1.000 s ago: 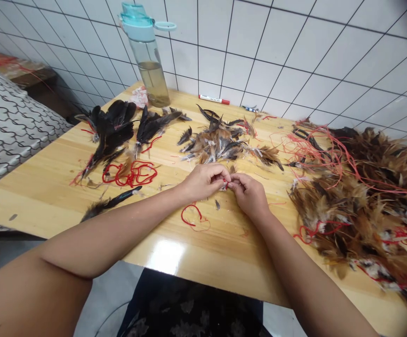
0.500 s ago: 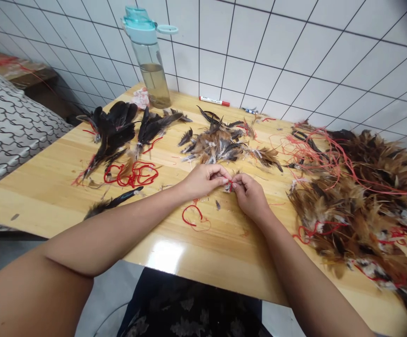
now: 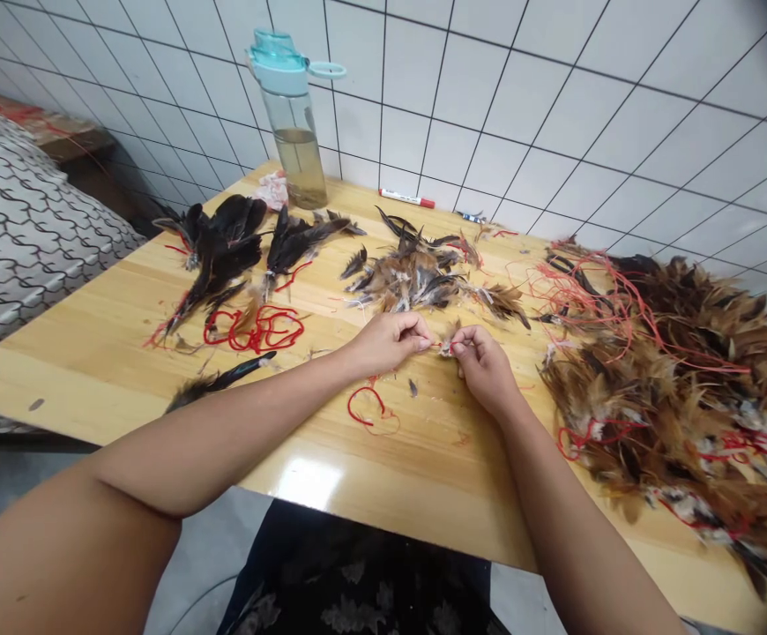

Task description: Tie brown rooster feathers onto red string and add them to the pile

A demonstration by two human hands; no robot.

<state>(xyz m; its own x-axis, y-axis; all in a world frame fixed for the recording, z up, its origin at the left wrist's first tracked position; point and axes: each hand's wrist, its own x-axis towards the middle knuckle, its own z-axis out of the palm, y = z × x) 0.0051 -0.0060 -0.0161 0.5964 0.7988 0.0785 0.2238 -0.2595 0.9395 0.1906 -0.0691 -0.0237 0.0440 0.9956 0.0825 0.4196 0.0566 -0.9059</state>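
Note:
My left hand (image 3: 387, 342) and my right hand (image 3: 484, 363) meet over the middle of the wooden table (image 3: 79, 362). Both are pinched shut on a small brown feather bundle (image 3: 448, 341) bound with red string, held between their fingertips. A loop of red string (image 3: 365, 407) lies on the table just below my left wrist. A pile of brown feathers (image 3: 416, 273) lies just behind my hands.
A big heap of brown feathers and red string (image 3: 674, 370) fills the right side. Dark feathers (image 3: 225, 247) and coiled red string (image 3: 257, 328) lie at the left. A water bottle (image 3: 296, 123) and a marker (image 3: 407, 197) stand by the tiled wall. A patterned cushion (image 3: 13, 229) is far left.
My hands have drawn slightly apart, so the small feather bundle now shows between the fingertips. The view has shifted a little.

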